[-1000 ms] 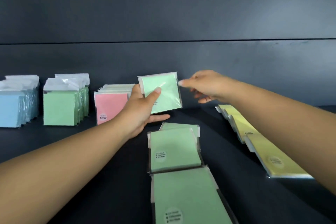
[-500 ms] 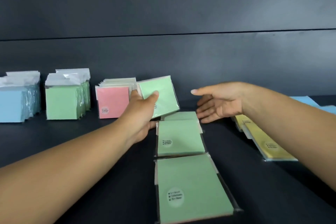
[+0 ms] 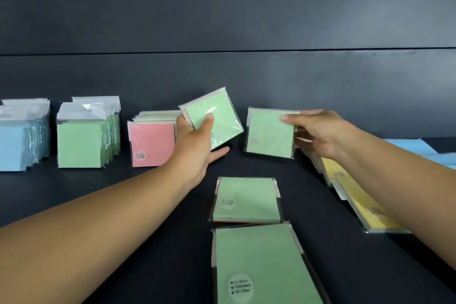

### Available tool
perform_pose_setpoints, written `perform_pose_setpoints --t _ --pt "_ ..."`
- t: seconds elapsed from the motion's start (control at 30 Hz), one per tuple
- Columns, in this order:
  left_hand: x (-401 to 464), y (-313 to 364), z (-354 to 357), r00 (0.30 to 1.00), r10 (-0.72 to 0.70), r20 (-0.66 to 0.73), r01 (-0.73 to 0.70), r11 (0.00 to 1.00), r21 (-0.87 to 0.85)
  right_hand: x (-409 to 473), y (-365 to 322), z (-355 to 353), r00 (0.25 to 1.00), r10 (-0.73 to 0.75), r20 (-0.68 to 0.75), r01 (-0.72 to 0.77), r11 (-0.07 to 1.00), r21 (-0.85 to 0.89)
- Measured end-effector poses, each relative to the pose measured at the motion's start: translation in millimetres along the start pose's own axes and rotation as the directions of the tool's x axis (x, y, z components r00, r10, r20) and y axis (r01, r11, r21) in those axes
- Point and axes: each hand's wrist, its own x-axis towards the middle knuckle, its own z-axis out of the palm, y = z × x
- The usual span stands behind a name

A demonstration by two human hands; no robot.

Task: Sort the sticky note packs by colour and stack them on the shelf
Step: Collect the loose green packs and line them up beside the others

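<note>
Pack stickers (image 3: 240,285) blurred, no legible text

Head view, forward-down, close over shelf (image 3: 123,205)

A tilted green pack (image 3: 217,121) is held off the shelf (image 3: 123,195) at 12 o'clock, a second green pack (image 3: 270,133) at 1 o'clock. Two green packs (image 3: 246,198) lie flat at 6 o'clock. Upright blue (image 3: 14,143), green (image 3: 79,145) and pink (image 3: 153,144) stacks stand at 10 o'clock; yellow packs (image 3: 365,207) lie at 3 o'clock.
</note>
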Motion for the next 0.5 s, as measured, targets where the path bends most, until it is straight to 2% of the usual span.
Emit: perform_pose_setpoints --t 0.07,0.2,0.33,0.43,0.5 --pt "3 -2 -1 0.997 -0.082 0.01 0.082 0.996 -0.021 -3 -9 -6 0.994 -0.089 0.056 0.083 0.992 0.094" --pt "0 -5 1 0.969 -0.192 0.156 0.191 0.981 0.026 -11 -9 5 0.969 -0.175 0.175 0.165 0.984 0.071" --pt "-5 -4 6 0.943 -0.138 0.303 0.105 0.987 0.121 -10 -1 22 0.947 -0.18 0.266 0.164 0.983 0.079" --pt "-4 -1 7 0.943 -0.093 0.32 0.057 0.991 0.12 -10 2 29 0.929 -0.211 0.304 0.177 0.975 0.135" --pt "2 1 4 0.945 -0.057 0.321 -0.003 0.983 0.183 -8 0 29 0.921 -0.26 0.292 0.225 0.963 0.146"
